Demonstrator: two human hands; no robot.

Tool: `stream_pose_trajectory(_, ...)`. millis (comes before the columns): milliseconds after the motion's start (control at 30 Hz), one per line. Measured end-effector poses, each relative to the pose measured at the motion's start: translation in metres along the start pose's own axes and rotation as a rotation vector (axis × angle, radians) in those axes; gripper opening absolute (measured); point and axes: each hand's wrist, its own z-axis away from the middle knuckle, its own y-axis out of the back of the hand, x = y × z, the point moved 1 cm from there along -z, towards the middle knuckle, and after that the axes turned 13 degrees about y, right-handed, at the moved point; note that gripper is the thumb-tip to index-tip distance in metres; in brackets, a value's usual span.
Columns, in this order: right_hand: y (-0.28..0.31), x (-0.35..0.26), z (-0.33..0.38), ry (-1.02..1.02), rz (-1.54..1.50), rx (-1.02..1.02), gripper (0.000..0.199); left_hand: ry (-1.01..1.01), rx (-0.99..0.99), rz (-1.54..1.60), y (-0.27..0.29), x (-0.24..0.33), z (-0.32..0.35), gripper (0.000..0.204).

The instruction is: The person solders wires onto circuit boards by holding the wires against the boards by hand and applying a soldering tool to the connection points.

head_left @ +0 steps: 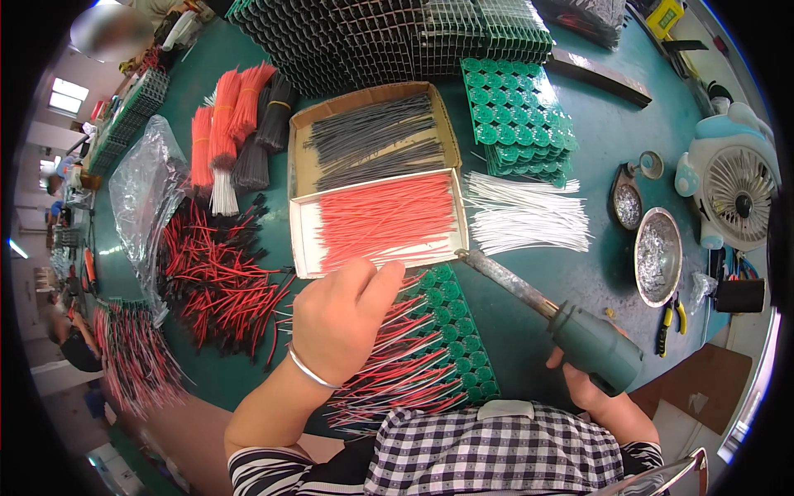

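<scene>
My left hand [337,318], with a silver bangle at the wrist, is closed at the near edge of a white box [308,236] of red wires [389,217]. Its fingertips are turned away, so anything pinched there is hidden. Below it, a green circuit board panel [459,331] of round sections carries many red, black and white wires [397,364]. My right hand [583,384] grips a large soldering iron [595,347] by its green handle. The iron's metal tip [463,255] points up-left, beside the box corner.
Black wires [372,136] fill a cardboard box behind. White wires [529,212] lie right of the boxes, below stacked green panels [517,107]. A metal bowl [658,256], pliers [668,326] and a fan [736,186] stand right. Loose red-black wires [219,277] and a plastic bag [149,190] lie left.
</scene>
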Motion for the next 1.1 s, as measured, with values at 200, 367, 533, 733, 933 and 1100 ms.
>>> stream_pose_trajectory(200, -0.005, 0.001, 0.004, 0.004, -0.026, 0.051, 0.025, -0.047, -0.060, -0.189, -0.002, 0.008, -0.005, 0.026)
stream_pose_trajectory(367, -0.004, 0.003, 0.005, 0.054, 0.044, 0.060, 0.022, -0.054, -0.131, -0.105, 0.004, 0.003, -0.014, 0.026)
stream_pose_trajectory(533, -0.005, 0.008, 0.005, 0.042, -0.032, 0.074, 0.021, -0.027, -0.224, 0.145, 0.008, -0.008, -0.015, 0.030)
stream_pose_trajectory(733, -0.009, 0.009, 0.012, -0.008, -0.052, 0.114, 0.021, 0.361, -0.408, 0.577, 0.003, 0.000, -0.004, 0.026)
stream_pose_trajectory(933, -0.005, 0.002, 0.007, 0.035, -0.013, 0.057, 0.019, 0.175, -0.209, 0.454, -0.016, 0.005, 0.007, 0.014)
stream_pose_trajectory(1100, -0.003, -0.001, 0.001, 0.047, 0.025, -0.056, 0.016, 0.150, -0.150, 0.462, -0.020, 0.009, 0.008, 0.014)
